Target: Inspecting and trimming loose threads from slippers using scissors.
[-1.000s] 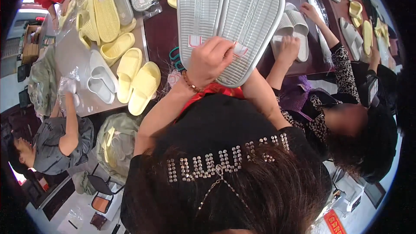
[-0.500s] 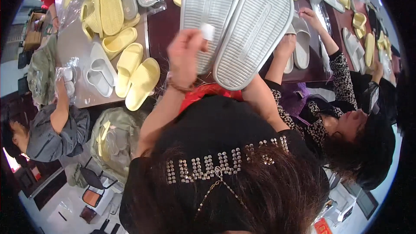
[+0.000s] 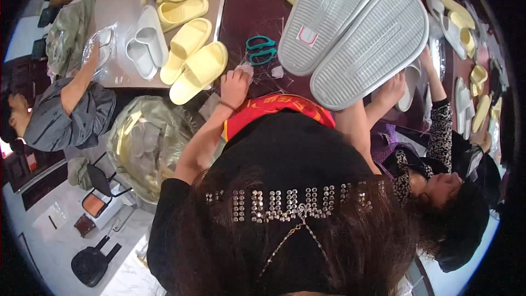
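A pair of grey slippers (image 3: 329, 27) is held up with ribbed soles facing me. My right forearm (image 3: 353, 123) runs up behind them; that hand, hidden by the soles, holds the pair. A small white label with a red outline (image 3: 307, 35) sits on the left sole. My left hand (image 3: 235, 86) is down at the table's near edge, its fingers curled on a crumpled piece of clear plastic (image 3: 246, 69). Green-handled scissors (image 3: 261, 50) lie just beyond it. Beside them is a small white scrap (image 3: 278, 72).
Yellow slippers (image 3: 198, 72) and white slippers (image 3: 148, 41) lie on the table at left. A large clear bag (image 3: 145, 151) stands below. A co-worker's hand (image 3: 391, 89) is close behind the held pair at right. Another person (image 3: 66, 115) works at far left.
My left hand has come down from the soles to the table's edge, without the white piece it held. A red-outlined label now shows on the left sole. My view has shifted.
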Action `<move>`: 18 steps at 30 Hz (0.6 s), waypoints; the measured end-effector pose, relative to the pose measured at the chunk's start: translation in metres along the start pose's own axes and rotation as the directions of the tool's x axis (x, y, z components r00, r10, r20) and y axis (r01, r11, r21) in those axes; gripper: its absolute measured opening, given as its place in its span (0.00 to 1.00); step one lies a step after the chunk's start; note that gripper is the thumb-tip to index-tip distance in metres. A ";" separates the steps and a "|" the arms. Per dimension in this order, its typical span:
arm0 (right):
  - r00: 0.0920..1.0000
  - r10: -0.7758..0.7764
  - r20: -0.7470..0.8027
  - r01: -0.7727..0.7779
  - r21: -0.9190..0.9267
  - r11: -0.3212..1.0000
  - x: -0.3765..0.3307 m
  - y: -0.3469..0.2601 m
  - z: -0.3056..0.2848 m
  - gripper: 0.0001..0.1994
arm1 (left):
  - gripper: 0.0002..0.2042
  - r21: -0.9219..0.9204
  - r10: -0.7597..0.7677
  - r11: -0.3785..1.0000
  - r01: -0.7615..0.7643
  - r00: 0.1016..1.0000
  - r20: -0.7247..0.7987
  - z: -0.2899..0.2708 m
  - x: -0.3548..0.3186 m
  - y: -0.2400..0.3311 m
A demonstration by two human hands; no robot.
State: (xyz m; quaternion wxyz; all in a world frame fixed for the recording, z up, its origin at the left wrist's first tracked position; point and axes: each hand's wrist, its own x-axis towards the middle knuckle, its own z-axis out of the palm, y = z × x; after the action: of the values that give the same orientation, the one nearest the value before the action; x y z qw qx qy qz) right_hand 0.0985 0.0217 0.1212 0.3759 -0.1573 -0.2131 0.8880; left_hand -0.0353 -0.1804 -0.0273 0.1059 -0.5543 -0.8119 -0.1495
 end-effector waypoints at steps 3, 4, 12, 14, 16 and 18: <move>0.997 -0.069 0.022 0.070 -0.034 0.997 0.008 -0.012 -0.003 0.24 | 0.05 -0.009 -0.004 1.000 0.006 0.977 0.215 -0.024 0.010 0.006; 0.996 -0.085 0.033 0.086 -0.037 0.996 0.009 -0.014 -0.006 0.24 | 0.05 -0.012 0.000 1.000 0.003 0.978 0.209 -0.030 0.021 0.008; 0.984 0.104 -0.142 -0.074 0.203 0.976 -0.010 -0.010 -0.016 0.26 | 0.06 -0.461 0.198 0.829 -0.315 0.938 -0.285 -0.115 0.136 0.069; 0.992 -0.020 0.123 0.027 -0.056 0.998 -0.012 -0.004 -0.024 0.27 | 0.05 -0.485 0.207 0.814 -0.318 0.940 -0.270 -0.112 0.141 0.069; 0.988 -0.062 0.141 0.076 -0.095 0.993 -0.012 -0.002 -0.022 0.27 | 0.05 -0.531 0.212 0.788 -0.311 0.947 -0.241 -0.109 0.143 0.069; 0.985 -0.087 0.146 0.105 -0.116 0.988 -0.013 -0.002 -0.031 0.27 | 0.05 -0.489 0.235 0.805 -0.335 0.938 -0.256 -0.103 0.143 0.069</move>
State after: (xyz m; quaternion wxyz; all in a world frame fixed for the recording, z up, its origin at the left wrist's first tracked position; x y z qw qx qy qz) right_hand 0.1218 0.0217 0.0966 0.3920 -0.1066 -0.3009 0.8628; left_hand -0.0223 -0.0698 0.1252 0.0457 -0.6619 -0.6337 -0.3979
